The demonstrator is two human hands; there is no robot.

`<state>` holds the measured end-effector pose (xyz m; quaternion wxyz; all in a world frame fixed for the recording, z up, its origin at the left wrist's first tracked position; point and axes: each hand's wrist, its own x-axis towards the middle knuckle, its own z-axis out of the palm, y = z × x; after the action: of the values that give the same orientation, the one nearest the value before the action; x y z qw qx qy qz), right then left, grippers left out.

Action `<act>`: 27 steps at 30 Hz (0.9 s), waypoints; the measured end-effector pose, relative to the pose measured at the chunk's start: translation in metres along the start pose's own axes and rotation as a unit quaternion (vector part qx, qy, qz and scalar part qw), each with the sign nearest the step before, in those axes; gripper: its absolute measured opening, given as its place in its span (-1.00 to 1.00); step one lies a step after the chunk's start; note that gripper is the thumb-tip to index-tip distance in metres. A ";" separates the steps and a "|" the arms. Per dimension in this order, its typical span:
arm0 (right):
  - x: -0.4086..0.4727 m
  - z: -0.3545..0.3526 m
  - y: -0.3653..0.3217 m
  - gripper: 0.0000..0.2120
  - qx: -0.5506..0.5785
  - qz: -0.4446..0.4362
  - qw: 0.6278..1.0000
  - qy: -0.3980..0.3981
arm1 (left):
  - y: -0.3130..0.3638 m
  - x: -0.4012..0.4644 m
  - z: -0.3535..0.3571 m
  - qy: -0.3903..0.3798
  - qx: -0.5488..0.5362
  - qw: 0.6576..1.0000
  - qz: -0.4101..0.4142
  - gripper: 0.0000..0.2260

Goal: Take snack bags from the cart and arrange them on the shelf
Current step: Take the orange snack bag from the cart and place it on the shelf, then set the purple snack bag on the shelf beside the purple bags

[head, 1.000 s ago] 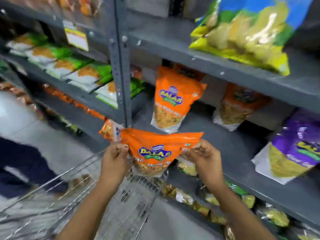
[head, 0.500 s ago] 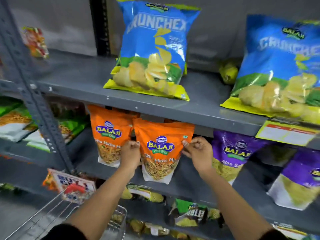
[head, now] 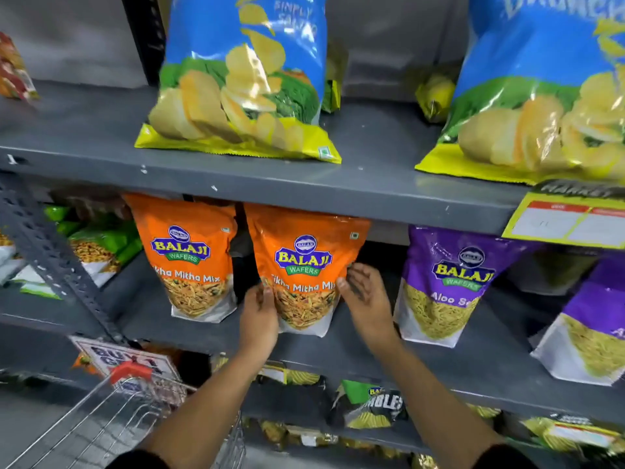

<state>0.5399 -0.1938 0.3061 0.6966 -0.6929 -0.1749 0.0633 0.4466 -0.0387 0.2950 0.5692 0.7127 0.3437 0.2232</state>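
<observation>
- The cart [head: 135, 411] sits at our lower left, its red handle corner in view; its load cannot be seen from here.
- Our left hand [head: 258, 316] is curled against the lower left edge of the orange bag [head: 304, 265]. Our right hand [head: 363, 292] lies half spread, fingers touching the bag's right edge. Neither hand pinches it firmly.
- One second ago we held this bag over the cart; half a second ago we gripped it by its upper corners at the shelf. It now stands upright on the middle shelf [head: 338, 353], so we judge this placement nearly complete, with only squaring up and release left.
- A second orange bag [head: 189, 258] stands just beside it on the left; a purple bag [head: 446, 286] stands near on the right, with a dark gap between.
- The upper shelf edge [head: 270, 184] touches or overlaps the bag's top, limiting headroom.
- Two blue chip bags [head: 243, 79] rest above, well apart from each other.
</observation>
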 end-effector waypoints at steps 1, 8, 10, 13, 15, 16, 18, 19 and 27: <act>-0.010 -0.002 0.018 -0.61 -0.024 0.004 0.999 -0.035 | -0.011 -0.006 0.002 -0.002 0.012 1.000 -0.005 -0.63; -0.043 -0.014 0.083 -0.41 -0.239 0.036 0.966 -0.093 | -0.058 -0.018 0.010 0.026 0.059 0.996 0.056 -0.68; -0.041 -0.014 0.086 -0.43 -0.214 0.032 0.972 -0.091 | -0.066 -0.015 0.012 0.026 0.053 0.997 0.048 -0.67; -0.045 -0.017 0.088 -0.40 -0.216 0.021 0.971 -0.102 | -0.073 -0.015 0.012 -0.009 0.040 0.998 0.051 -0.62; -0.047 -0.018 0.085 -0.39 -0.207 0.014 0.974 -0.088 | -0.073 -0.015 0.011 -0.026 0.050 0.997 0.045 -0.61; -0.047 -0.018 0.083 -0.39 -0.204 0.011 0.976 -0.079 | -0.072 -0.015 0.010 -0.035 0.058 0.997 0.042 -0.61; -0.048 -0.017 0.082 -0.40 -0.203 0.008 0.977 -0.063 | -0.070 -0.014 0.008 -0.060 0.060 0.996 0.034 -0.60; -0.049 -0.017 0.081 -0.41 -0.198 0.010 0.978 -0.057 | -0.069 -0.013 0.007 -0.074 0.061 0.995 0.028 -0.59; -0.045 -0.019 0.087 -0.45 -0.121 0.028 0.992 -0.018 | -0.053 -0.012 0.004 -0.168 0.109 0.980 -0.004 -0.58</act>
<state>0.5182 -0.2235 0.2136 0.6024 -0.7755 -0.1740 0.0735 0.4292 -0.0441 0.2435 0.5386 0.7966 0.2680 0.0595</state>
